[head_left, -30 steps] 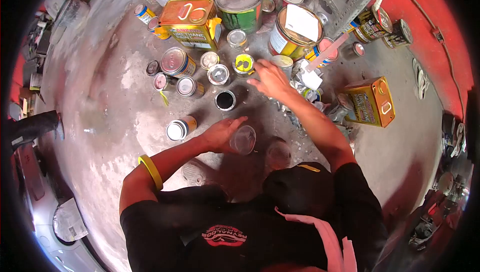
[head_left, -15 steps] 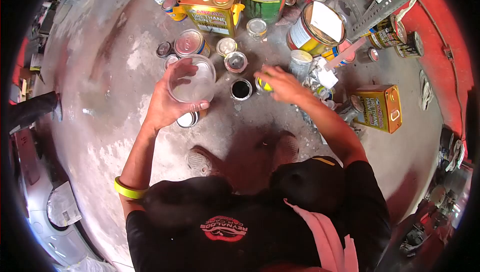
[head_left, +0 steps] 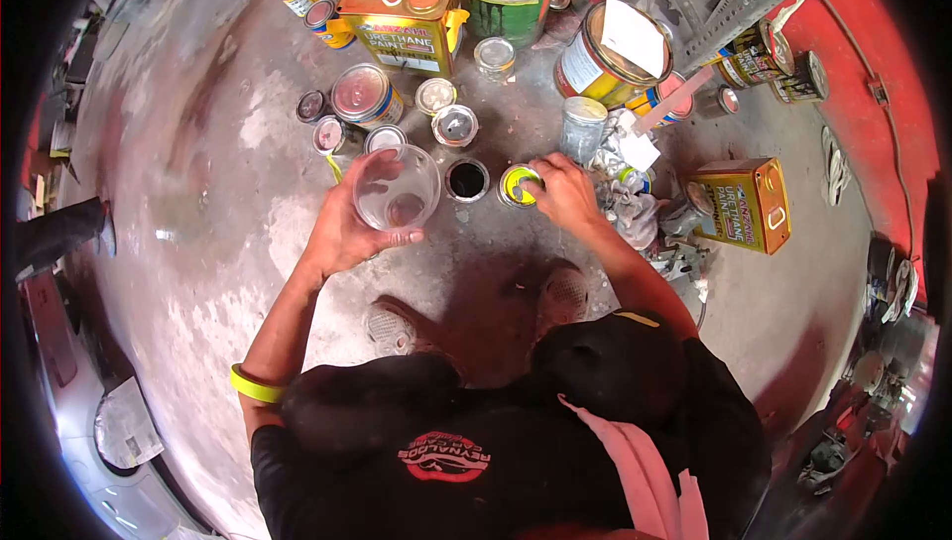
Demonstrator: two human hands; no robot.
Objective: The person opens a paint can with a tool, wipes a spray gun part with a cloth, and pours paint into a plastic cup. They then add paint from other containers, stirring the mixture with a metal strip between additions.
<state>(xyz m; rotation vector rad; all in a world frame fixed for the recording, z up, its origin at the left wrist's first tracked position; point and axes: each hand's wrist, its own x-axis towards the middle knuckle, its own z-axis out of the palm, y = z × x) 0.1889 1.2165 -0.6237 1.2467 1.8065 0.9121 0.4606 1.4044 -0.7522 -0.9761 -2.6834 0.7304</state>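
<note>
While one paint can [head_left: 466, 181] stands open, my left hand [head_left: 340, 231] grips a clear plastic cup [head_left: 399, 183], right hand [head_left: 568, 195] touching the yellow-topped can [head_left: 513, 184], grip unclear.

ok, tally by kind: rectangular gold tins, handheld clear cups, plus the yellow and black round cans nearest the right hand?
Rectangular gold metal tins: 2
Clear plastic cup: 1
Yellow-topped round can: 1
Black-centred round can: 1
Total: 5

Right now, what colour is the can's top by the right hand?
The can top is mostly bright yellow, clearest in head view.
</note>
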